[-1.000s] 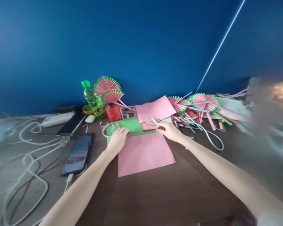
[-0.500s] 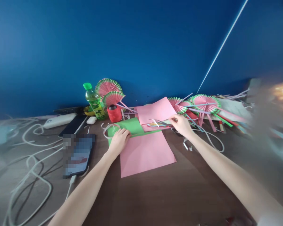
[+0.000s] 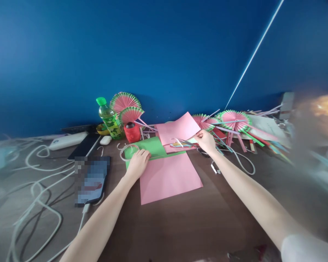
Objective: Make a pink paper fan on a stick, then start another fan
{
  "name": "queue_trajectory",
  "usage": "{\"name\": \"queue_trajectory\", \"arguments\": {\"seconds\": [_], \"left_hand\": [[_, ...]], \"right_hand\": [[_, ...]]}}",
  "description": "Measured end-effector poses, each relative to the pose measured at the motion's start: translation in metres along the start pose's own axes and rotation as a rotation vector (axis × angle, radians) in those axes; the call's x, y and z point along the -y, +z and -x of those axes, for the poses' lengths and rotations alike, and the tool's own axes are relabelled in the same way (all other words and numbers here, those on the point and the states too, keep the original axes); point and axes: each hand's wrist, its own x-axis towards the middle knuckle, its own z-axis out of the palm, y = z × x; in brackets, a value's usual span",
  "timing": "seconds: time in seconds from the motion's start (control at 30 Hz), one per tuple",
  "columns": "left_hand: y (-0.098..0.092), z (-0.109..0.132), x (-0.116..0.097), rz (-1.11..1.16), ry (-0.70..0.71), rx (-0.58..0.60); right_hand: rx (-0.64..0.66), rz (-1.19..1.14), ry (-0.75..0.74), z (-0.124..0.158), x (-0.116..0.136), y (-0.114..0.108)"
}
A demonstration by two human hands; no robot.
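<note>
My left hand (image 3: 138, 162) rests on the left edge of the front pink paper sheet (image 3: 169, 176) and the green paper (image 3: 155, 147) behind it, fingers lightly bent and pressing down. A loop of pale cord (image 3: 128, 153) lies by its fingertips. Farther back, my right hand (image 3: 206, 141) pinches the right corner of a second pink sheet (image 3: 177, 127), which is tilted up. Under that corner are a pale green piece (image 3: 191, 140) and small colourful items (image 3: 180, 144), partly covered by the sheet and fingers.
Pleated pink-green paper fans (image 3: 235, 120) stand along the blue wall. A green-capped bottle (image 3: 109, 120) and a red container (image 3: 132, 132) are back left. A phone (image 3: 94, 180) and white cables (image 3: 41, 196) lie left. Paper strips (image 3: 258, 138) lie right.
The view has shifted slightly. My right hand and the pinched pink sheet appear a little farther left. My left hand stays put on the papers.
</note>
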Motion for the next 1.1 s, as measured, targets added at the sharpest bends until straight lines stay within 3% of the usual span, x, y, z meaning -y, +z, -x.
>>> {"name": "queue_trajectory", "arguments": {"seconds": [0.23,0.3,0.47,0.63,0.73,0.87,0.9,0.97,1.1], "left_hand": [[0.0,0.0,0.003,0.208,-0.06,-0.057],[-0.003,0.001,0.003,0.31,-0.105,-0.116],[-0.009,0.003,0.002,0.546,-0.259,-0.339],[-0.019,-0.007,-0.003,0.932,-0.526,-0.475],[-0.029,-0.02,-0.014,1.186,-0.58,-0.359],[-0.037,-0.034,-0.04,1.659,-0.588,0.197],[-0.038,-0.036,-0.046,1.764,-0.545,0.266],[-0.04,-0.037,-0.054,1.927,-0.452,0.29],[-0.041,-0.031,-0.048,1.964,-0.418,0.146]], "right_hand": [[-0.027,-0.107,0.006,-0.021,0.007,-0.033],[-0.14,-0.165,-0.037,-0.025,0.01,-0.049],[-0.464,-0.206,-0.331,-0.02,0.028,-0.091],[-0.47,-0.36,-0.535,0.004,0.058,-0.116],[-0.408,-0.488,-0.626,0.018,0.073,-0.118],[-0.227,-0.681,-0.684,0.029,0.087,-0.11],[-0.172,-0.73,-0.672,0.03,0.088,-0.107],[-0.057,-0.821,-0.611,0.032,0.089,-0.1],[0.164,-0.98,-0.361,0.033,0.079,-0.081]]}}
